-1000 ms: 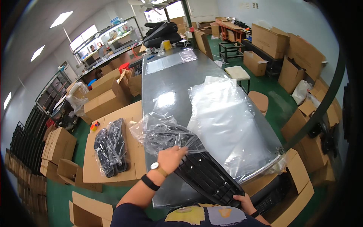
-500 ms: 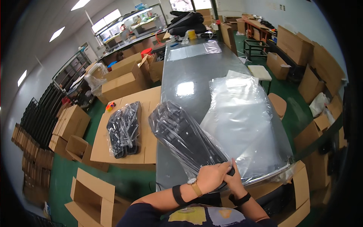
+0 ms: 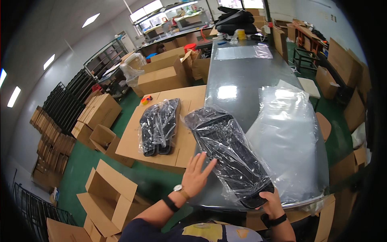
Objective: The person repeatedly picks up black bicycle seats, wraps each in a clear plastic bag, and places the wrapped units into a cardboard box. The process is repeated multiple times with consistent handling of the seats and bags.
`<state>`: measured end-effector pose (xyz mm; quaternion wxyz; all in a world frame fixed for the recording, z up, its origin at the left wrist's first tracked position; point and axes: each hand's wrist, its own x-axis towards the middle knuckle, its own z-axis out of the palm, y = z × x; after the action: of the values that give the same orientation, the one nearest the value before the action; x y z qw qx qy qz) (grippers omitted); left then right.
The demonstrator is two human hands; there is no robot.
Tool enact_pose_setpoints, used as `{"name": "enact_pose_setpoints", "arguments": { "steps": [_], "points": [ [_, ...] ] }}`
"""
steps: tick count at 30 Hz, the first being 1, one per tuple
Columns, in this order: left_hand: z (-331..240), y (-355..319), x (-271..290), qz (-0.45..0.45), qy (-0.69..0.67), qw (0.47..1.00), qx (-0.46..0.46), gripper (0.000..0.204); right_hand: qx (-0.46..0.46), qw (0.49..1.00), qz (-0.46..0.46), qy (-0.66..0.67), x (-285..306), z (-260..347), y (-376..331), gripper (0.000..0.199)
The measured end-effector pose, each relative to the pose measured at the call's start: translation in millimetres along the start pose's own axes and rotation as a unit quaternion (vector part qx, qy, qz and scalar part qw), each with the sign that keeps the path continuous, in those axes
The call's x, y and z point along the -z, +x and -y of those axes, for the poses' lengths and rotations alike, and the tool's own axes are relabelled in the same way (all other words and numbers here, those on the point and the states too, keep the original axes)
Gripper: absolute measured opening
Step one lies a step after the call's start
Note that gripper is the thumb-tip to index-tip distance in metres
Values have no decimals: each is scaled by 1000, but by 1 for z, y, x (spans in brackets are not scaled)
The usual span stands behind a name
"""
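Observation:
A long black molded part in a clear plastic bag [image 3: 229,151] lies slantwise over the grey tabletop's left edge. My right hand [image 3: 272,201] grips its near end, thumb on top. My left hand [image 3: 197,171] is open, fingers spread, with the fingertips at the bag's left side. Two similar bagged black parts [image 3: 159,127] rest side by side on a large cardboard box left of the table. To the right of the held part, a stack of clear plastic bags [image 3: 284,141] is spread on the table.
An open carton [image 3: 107,197] stands on the green floor at lower left. Orange tape [image 3: 146,99] sits on the large box [image 3: 189,105]. Black padded pieces [image 3: 236,20] and a yellow cup [image 3: 240,34] are at the table's far end. More cartons [image 3: 340,56] line the right wall.
My left hand has let go of the near end and moved left, fingers spreading. The bagged part now lies flatter, its wide face up. The whole view has swung left.

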<state>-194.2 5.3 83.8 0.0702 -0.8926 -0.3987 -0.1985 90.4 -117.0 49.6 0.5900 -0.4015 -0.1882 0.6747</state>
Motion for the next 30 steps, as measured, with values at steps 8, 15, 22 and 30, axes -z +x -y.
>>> {"name": "enact_pose_setpoints", "arguments": {
  "steps": [8, 15, 22, 30],
  "points": [
    [105, -15, -29, -175, -115, 978, -9, 62, -47, 997, 56, -17, -98, 14, 7, 67],
    [259, -26, 61, -251, -245, 934, 69, 70, 188, 966, 68, -164, -218, -16, 73, 75],
    [462, -120, 46, -233, -679, 638, 279, 77, -50, 975, 19, -218, -301, -220, 235, 69],
    [592, -309, 17, -344, -711, 423, 445, 88, -337, 936, -48, -92, -367, -453, 386, 46]
  ]
}}
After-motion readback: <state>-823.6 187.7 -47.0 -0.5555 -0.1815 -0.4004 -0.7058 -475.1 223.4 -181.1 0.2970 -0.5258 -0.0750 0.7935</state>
